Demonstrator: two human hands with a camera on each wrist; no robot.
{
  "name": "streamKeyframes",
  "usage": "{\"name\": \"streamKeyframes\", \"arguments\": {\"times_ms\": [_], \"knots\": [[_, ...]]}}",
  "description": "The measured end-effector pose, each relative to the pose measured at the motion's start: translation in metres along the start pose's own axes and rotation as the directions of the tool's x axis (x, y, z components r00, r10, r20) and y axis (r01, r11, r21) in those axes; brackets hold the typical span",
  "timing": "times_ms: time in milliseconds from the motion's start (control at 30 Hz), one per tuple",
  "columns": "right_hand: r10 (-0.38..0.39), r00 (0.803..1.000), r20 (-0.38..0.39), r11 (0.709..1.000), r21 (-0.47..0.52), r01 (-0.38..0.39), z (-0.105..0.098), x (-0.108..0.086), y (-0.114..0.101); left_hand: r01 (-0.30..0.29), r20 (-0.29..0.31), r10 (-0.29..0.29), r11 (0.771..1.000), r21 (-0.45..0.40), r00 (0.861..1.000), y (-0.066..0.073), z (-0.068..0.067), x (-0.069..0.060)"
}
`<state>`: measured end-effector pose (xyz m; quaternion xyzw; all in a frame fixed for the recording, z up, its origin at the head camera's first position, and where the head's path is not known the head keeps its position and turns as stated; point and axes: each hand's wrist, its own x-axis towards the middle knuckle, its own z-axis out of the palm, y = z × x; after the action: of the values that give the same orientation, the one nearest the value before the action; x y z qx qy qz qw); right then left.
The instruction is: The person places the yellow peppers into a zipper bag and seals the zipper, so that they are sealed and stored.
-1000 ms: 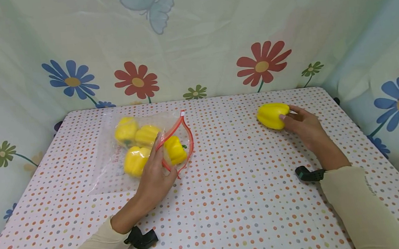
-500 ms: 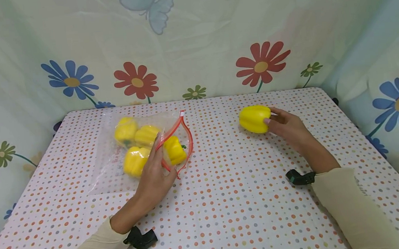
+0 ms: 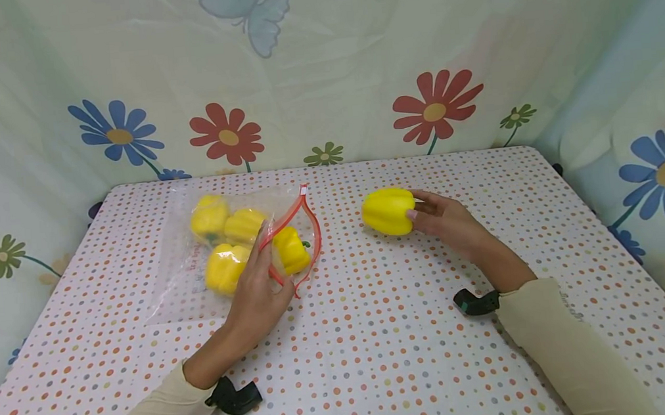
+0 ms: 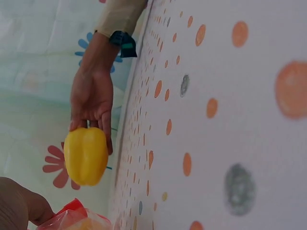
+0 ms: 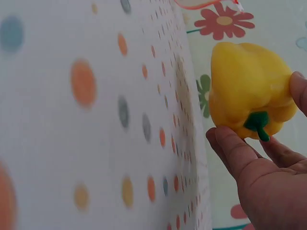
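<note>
Right-hand grip (image 3: 449, 223) pinches one yellow bell pepper (image 3: 389, 212) between thumb and fingers, clear of the dotted worktop (image 3: 367, 336). Its green stem (image 5: 258, 122) shows only in the right wrist view. Well apart at 8 o'clock, the left-hand grip (image 3: 257, 300) pinches the near lip of one clear zip bag (image 3: 314, 219); part of its hold is hidden by the plastic. The bag lies with its red-edged mouth gaping toward 3 o'clock, and the pinched pepper is apart from that mouth, between 2 and 3 o'clock from it. Four bagged peppers (image 3: 211, 218) lie inside, making five in all: at 10, 1, 4 and 7 o'clock around the bag's middle. Glare blurs the one at 7, and the print on the plastic cannot be read. Two black wrist devices (image 3: 477, 301) show, one per arm. One butterfly, its top cut off, is on the curtain (image 3: 342, 48) at 12 o'clock. The left wrist view cuts off the bag at its bottom edge; the right wrist view catches only some rim near 1 o'clock.
</note>
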<state>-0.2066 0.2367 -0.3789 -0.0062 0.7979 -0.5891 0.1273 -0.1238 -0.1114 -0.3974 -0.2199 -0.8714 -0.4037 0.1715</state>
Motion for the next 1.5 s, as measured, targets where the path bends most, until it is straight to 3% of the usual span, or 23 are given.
{"name": "streamKeyframes", "arguments": {"times_ms": [633,1100,1500], "knots": [[-0.047,0.981,0.189,0.987,0.159,0.017,0.055,0.011,-0.016,0.018,0.0,-0.018,0.999,-0.027,1.0,0.001,0.0,-0.001],[-0.03,0.973,0.229,0.991,0.136,-0.002,0.083,0.022,-0.021,0.006,0.005,-0.006,1.0,-0.03,1.0,0.001,0.0,-0.001],[-0.01,0.969,0.248,0.993,0.117,-0.02,0.095,0.026,-0.026,-0.004,0.015,0.004,0.999,-0.034,1.0,0.002,-0.001,0.0]]}}
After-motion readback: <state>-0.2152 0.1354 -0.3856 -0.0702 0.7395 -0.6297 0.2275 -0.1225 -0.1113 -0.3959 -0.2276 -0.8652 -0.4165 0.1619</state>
